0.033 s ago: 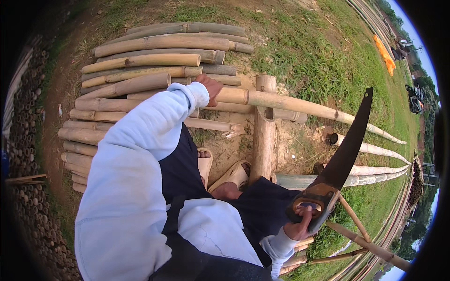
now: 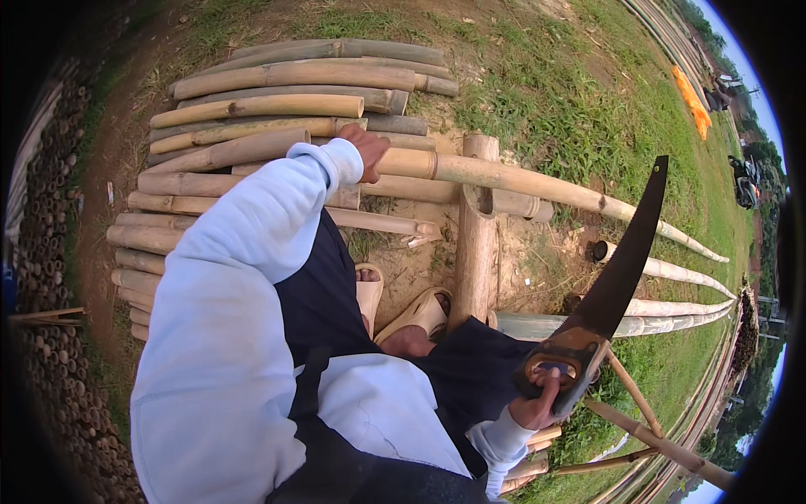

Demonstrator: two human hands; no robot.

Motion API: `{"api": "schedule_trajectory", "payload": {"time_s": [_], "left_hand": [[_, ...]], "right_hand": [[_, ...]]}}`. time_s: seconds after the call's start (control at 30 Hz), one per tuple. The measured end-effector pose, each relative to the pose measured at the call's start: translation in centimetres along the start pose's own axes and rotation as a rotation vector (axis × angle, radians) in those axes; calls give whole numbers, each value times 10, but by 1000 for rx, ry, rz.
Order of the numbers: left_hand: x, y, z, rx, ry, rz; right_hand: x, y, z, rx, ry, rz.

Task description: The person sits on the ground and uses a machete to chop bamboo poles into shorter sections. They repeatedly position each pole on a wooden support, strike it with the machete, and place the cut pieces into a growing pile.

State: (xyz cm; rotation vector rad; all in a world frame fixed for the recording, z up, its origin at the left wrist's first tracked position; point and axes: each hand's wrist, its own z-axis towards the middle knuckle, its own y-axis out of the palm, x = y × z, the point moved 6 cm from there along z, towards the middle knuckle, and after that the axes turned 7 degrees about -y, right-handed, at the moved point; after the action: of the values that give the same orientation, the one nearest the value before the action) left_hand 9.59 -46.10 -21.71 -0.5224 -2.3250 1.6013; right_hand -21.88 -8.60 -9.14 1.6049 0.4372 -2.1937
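My left hand is closed around a long tan bamboo pole, near its left end. The sleeve and wrist hide part of that end. The pole rests across an upright-lying thick bamboo log and runs off far to the right. In my right hand is a handsaw, its wooden handle inside my closed fingers. The dark blade points up and away, apart from the held pole.
Several cut bamboo pieces lie side by side at the left. More long poles stretch right over the grass. My sandalled feet are beside the log. A bamboo frame stands at lower right, and stacked bamboo ends at far left.
My left hand has shifted slightly left, and the bamboo pole in it has slid left too. The handsaw in my right hand has stayed in place.
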Motion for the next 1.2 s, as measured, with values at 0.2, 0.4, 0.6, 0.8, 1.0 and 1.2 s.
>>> {"api": "schedule_trajectory", "payload": {"time_s": [0.2, 0.4, 0.6, 0.8, 1.0, 1.2], "left_hand": [[-151, -3, -74, 54, -162, 167], [-300, 48, -160, -39, -504, 257], [-276, 74, -189, 487, -446, 120], [-145, 211, -130, 321, -127, -966], [-50, 244, -69, 338, -3, -559], [-31, 245, -51, 361, 19, -576]], "right_hand": [[6, 4, 4, -49, 6, -6], [10, 7, 13, -118, -36, -16], [16, 29, 13, -124, -30, -24], [5, 48, 10, -190, 25, 23], [-9, 41, 4, -175, -89, 10], [-6, 24, 0, -182, -128, -15]]}}
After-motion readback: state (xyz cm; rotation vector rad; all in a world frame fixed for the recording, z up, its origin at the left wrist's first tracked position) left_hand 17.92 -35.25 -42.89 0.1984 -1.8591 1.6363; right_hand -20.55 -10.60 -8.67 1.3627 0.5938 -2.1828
